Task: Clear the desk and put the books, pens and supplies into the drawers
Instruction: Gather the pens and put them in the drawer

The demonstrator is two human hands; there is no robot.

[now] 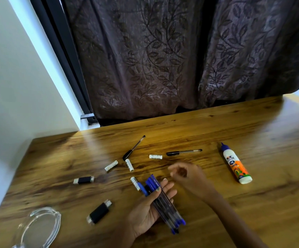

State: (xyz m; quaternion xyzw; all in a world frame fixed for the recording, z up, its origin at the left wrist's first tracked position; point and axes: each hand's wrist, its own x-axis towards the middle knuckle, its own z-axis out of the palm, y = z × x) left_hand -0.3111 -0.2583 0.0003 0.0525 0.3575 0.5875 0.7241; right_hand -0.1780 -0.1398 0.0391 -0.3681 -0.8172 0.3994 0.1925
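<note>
My left hand (146,210) lies palm up near the desk's front and holds a bundle of blue-capped pens (164,204), thumb curled over them. My right hand (184,173) hovers just beyond it, blurred, fingers loosely curled, holding nothing. Two black pens lie further back on the wooden desk (252,203): one slanted (133,148), one nearly level (183,152). Several white batteries are scattered: (155,156), (129,165), (111,165), and one (135,183) beside the pen bundle. A white glue bottle (236,164) with a blue tip lies at the right.
Two black USB sticks lie at the left, one (83,180) further back and one (99,213) nearer. A clear glass dish (41,224) sits at the front left corner. A dark patterned curtain (163,59) hangs behind the desk. No drawer is in view.
</note>
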